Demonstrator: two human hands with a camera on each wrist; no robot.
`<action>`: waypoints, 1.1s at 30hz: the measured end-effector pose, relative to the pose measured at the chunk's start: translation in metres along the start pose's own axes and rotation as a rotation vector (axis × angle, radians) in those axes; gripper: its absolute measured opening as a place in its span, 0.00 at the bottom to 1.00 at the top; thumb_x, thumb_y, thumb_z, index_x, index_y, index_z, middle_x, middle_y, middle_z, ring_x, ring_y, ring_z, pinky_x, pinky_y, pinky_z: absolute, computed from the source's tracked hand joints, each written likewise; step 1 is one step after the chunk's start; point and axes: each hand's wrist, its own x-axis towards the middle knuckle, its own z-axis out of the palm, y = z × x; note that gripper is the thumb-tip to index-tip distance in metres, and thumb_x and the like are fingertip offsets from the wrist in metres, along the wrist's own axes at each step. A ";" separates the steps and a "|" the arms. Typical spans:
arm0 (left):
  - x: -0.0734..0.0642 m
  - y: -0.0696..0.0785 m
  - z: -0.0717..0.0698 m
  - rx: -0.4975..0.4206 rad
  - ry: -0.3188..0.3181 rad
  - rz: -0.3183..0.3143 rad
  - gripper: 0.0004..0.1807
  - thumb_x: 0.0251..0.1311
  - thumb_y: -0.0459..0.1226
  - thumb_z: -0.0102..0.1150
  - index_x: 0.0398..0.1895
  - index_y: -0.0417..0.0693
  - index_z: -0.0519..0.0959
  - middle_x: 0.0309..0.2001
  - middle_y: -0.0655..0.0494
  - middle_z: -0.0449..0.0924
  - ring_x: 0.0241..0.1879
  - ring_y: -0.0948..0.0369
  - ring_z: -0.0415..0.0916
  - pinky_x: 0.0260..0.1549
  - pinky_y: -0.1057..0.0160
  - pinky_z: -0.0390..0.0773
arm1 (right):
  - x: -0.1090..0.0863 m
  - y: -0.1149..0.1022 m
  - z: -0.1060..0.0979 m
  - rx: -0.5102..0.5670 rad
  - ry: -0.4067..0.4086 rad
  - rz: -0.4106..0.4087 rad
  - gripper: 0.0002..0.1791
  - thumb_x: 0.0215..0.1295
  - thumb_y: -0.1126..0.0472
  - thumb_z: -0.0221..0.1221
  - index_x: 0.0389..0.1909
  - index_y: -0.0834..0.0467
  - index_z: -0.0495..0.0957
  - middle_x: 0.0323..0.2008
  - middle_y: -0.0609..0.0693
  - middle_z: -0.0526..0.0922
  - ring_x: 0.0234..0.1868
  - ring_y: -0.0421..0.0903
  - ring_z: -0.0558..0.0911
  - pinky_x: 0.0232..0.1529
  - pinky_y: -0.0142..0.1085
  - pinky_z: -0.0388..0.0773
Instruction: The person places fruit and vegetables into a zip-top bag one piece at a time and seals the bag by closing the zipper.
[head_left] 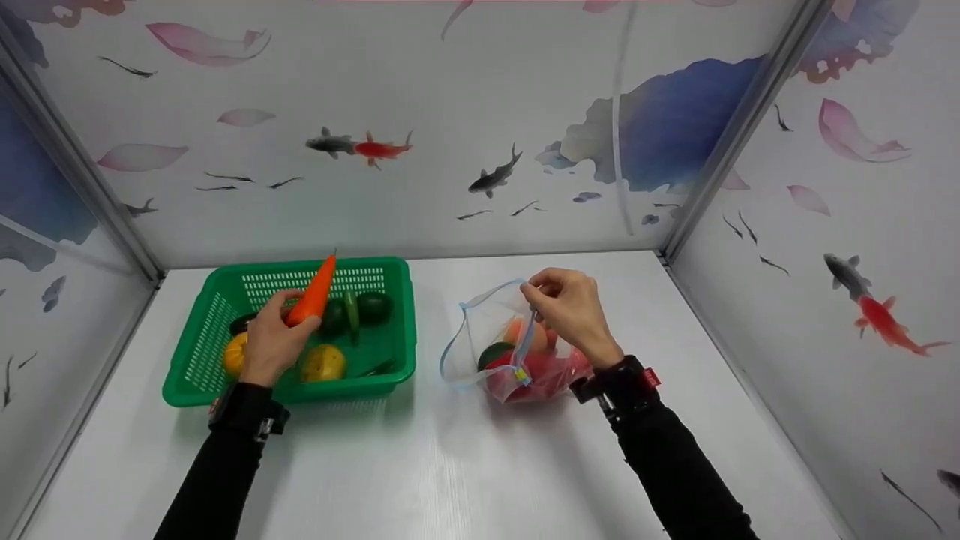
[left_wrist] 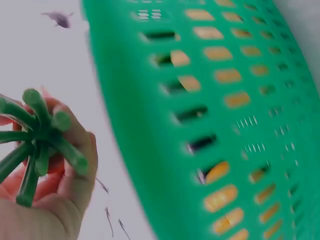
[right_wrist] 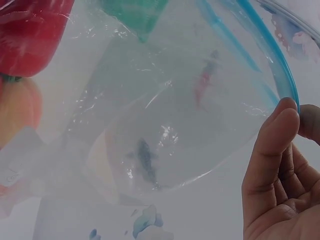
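Note:
My left hand holds an orange carrot over the green basket, its thin tip pointing up and away. In the left wrist view the carrot's cut green stalks stick out of the grip, beside the basket's slotted wall. My right hand pinches the blue-edged rim of a clear zip bag between thumb and fingertips, and the mouth gapes toward the basket. Inside the bag lie red, orange and dark green produce; the right wrist view shows a glossy red piece through the plastic.
Within the basket lie a yellow round fruit, a dark green oval one, a slim green vegetable and several others. The white table is bounded by printed panels at the back and sides.

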 end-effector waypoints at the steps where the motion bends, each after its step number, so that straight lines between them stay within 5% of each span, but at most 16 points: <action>1: -0.001 0.001 0.000 -0.035 -0.015 0.009 0.27 0.68 0.40 0.51 0.69 0.45 0.64 0.54 0.38 0.77 0.44 0.51 0.74 0.41 0.59 0.74 | 0.000 0.000 0.000 -0.002 0.001 -0.005 0.06 0.64 0.59 0.63 0.32 0.59 0.84 0.19 0.51 0.82 0.17 0.52 0.80 0.16 0.30 0.74; 4: -0.003 0.006 0.001 -0.178 -0.066 0.044 0.25 0.70 0.39 0.51 0.68 0.46 0.66 0.54 0.39 0.78 0.46 0.56 0.75 0.43 0.60 0.77 | 0.000 -0.001 0.000 -0.010 0.005 -0.020 0.07 0.64 0.59 0.63 0.32 0.59 0.84 0.19 0.51 0.82 0.18 0.57 0.81 0.15 0.30 0.73; 9: -0.008 0.019 0.004 -0.378 -0.146 0.139 0.26 0.68 0.42 0.57 0.67 0.47 0.69 0.56 0.39 0.77 0.46 0.61 0.77 0.44 0.60 0.80 | 0.001 -0.001 0.001 -0.011 0.008 -0.007 0.07 0.64 0.59 0.64 0.32 0.59 0.84 0.19 0.51 0.82 0.16 0.51 0.80 0.15 0.29 0.73; 15: -0.013 0.043 0.011 -0.463 -0.214 0.225 0.24 0.63 0.38 0.63 0.62 0.47 0.74 0.54 0.45 0.79 0.39 0.56 0.78 0.34 0.59 0.82 | 0.002 -0.001 0.002 0.022 -0.002 0.016 0.08 0.64 0.58 0.64 0.32 0.59 0.84 0.20 0.54 0.82 0.14 0.40 0.77 0.15 0.30 0.75; 22: -0.017 0.062 0.019 -0.565 -0.366 0.306 0.22 0.61 0.29 0.62 0.60 0.37 0.75 0.48 0.50 0.82 0.30 0.57 0.78 0.25 0.62 0.81 | 0.003 -0.003 0.003 0.056 -0.008 0.046 0.11 0.64 0.56 0.65 0.34 0.62 0.84 0.22 0.59 0.83 0.12 0.37 0.76 0.15 0.29 0.74; 28: -0.020 0.068 0.032 -0.471 -0.535 0.288 0.20 0.60 0.32 0.63 0.56 0.39 0.77 0.49 0.44 0.81 0.31 0.56 0.78 0.22 0.62 0.79 | 0.003 -0.002 0.002 0.037 0.000 0.049 0.12 0.65 0.57 0.64 0.35 0.63 0.84 0.21 0.58 0.82 0.12 0.39 0.76 0.15 0.29 0.74; 33: -0.026 0.072 0.054 -0.279 -0.525 0.289 0.18 0.57 0.38 0.67 0.50 0.45 0.79 0.46 0.44 0.83 0.33 0.55 0.78 0.30 0.61 0.80 | 0.001 -0.002 0.001 0.015 -0.003 0.024 0.08 0.65 0.58 0.63 0.34 0.60 0.84 0.19 0.54 0.82 0.13 0.46 0.78 0.15 0.32 0.76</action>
